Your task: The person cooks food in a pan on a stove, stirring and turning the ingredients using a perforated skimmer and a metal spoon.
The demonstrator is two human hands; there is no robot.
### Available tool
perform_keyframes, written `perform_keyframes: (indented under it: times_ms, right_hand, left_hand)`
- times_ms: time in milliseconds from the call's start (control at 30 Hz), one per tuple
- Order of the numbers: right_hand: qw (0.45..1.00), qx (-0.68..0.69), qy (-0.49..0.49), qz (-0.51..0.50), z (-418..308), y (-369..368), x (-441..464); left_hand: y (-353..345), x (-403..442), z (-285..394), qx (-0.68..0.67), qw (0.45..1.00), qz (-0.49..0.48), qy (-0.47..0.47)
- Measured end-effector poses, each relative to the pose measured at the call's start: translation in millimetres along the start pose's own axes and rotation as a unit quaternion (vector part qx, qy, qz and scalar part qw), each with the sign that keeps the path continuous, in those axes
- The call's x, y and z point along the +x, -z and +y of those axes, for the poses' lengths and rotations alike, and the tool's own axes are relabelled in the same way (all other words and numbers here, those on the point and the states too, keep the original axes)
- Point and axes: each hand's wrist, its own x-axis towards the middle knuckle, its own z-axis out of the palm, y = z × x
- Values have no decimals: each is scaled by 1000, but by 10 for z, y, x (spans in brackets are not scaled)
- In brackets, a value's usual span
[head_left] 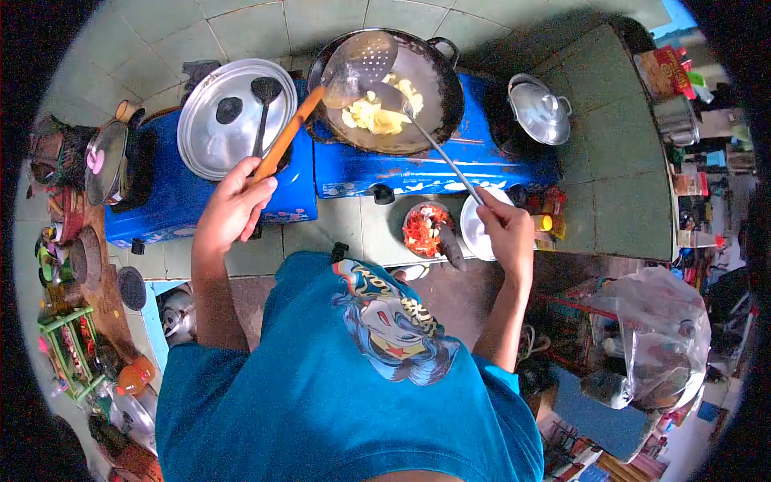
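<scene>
My left hand (238, 202) is closed round the wooden handle of a skimmer (371, 58), whose perforated metal head is over the far left part of a dark wok (440, 132). In my right hand (507, 237) is the thin metal handle of a long utensil (450, 161), perhaps a spatula or ladle. Its head is in the wok, partly hidden among pale yellow food pieces (373, 119). Cloudy liquid or oil surrounds the food. Below the wok, a bowl of chopped red and white ingredients (426, 229) stands beside a white plate (475, 229), near my right hand.
The wok sits on a blue stove (345, 173). To its left, a large silver lid (205, 132) carries a black spatula (264, 104). A small lidded pot (538, 111) stands on the right. Tiled walls (594, 161) enclose the counter; a plastic bag (671, 329) is at lower right.
</scene>
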Motion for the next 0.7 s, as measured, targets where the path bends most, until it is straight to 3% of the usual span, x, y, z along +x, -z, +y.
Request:
perform_keyframes:
  times_ms: [167,400,433,500,700]
  right_hand:
    - [999,-34,5,4,-257,273,-189]
    - [971,-229,65,-2,-260,128,-182]
    - [969,-228,95,28,-176,-13,-108]
    - [978,-200,40,43,-206,-213,10]
    - [986,-149,28,70,-430,-382,92]
  left_hand:
    - [81,-138,32,21,1000,0,2]
    - [36,-137,37,25,999,43,-22]
    - [18,-115,35,25,999,43,-23]
    - [-15,-77,33,21,998,54,-38]
    - [-80,-13,8,18,996,73,-56]
